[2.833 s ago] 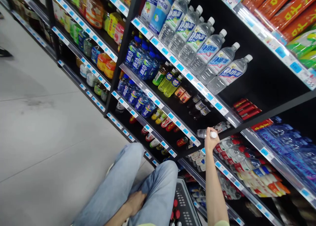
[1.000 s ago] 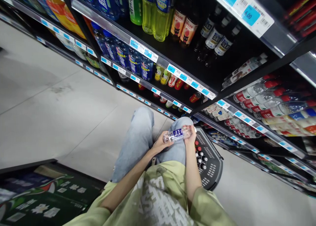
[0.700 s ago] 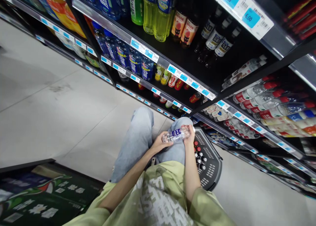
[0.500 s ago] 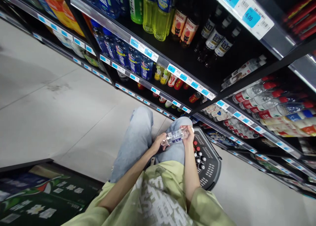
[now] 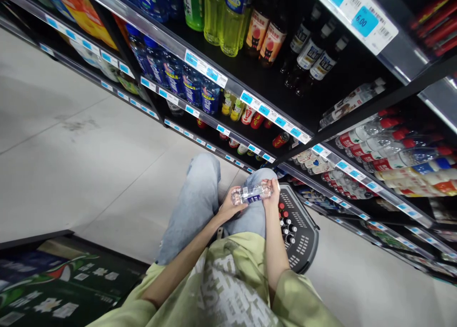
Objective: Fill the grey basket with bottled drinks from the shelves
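A clear plastic bottle (image 5: pixel 253 193) with a blue and white label lies sideways above my knees, its white cap end to the right. The fingers of my left hand (image 5: pixel 230 206) are curled round the base end. At the other end, my right hand (image 5: pixel 273 194) grips the bottle by its neck and cap. Just right of my right forearm, a dark grey basket (image 5: pixel 306 241) stands on the floor. Inside it several bottles (image 5: pixel 288 229) with red or white caps stand upright.
Shelves with price strips (image 5: pixel 276 117) run diagonally in front, holding blue-labelled bottles (image 5: pixel 193 86), yellow-green drinks (image 5: pixel 232 24), dark bottles (image 5: pixel 309 53) and red-capped water bottles (image 5: pixel 392 148). Dark green cartons (image 5: pixel 60 284) are stacked at lower left. Pale floor (image 5: pixel 107 160) lies left of my legs.
The bottle has rolled a little in my hands, so its label faces differently. My left hand has shifted slightly on the base end. The whole view has moved slightly.
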The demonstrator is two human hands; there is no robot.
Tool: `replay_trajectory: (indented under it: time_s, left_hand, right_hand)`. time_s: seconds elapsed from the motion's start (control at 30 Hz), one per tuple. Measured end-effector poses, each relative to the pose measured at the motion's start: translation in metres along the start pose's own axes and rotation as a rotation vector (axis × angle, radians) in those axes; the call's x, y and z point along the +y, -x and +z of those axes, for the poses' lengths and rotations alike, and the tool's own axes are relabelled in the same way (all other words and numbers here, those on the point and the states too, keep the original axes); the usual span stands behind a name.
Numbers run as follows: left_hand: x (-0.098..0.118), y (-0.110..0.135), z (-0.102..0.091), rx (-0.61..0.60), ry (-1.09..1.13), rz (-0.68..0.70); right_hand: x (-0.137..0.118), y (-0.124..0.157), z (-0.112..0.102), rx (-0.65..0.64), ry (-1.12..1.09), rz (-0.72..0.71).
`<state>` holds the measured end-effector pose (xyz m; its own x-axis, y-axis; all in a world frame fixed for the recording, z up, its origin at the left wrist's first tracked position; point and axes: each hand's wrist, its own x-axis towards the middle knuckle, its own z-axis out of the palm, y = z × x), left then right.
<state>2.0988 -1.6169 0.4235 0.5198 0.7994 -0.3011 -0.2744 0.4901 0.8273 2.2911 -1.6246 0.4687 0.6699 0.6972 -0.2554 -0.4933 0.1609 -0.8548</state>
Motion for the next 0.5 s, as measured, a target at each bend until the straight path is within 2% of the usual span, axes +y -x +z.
replay_trajectory:
  time_s: [0.23, 0.5]
  left_hand:
    - [0.003, -0.005, -0.005, -0.009, 0.029, -0.153]
    - [-0.009, -0.011, -0.012, -0.152, 0.097, -0.288]
  right_hand:
    - [-0.001, 0.006, 0.011, -0.022, 0.005, -0.047]
    - [-0.005, 0.011, 0.013, -0.086, 0.095, -0.06]
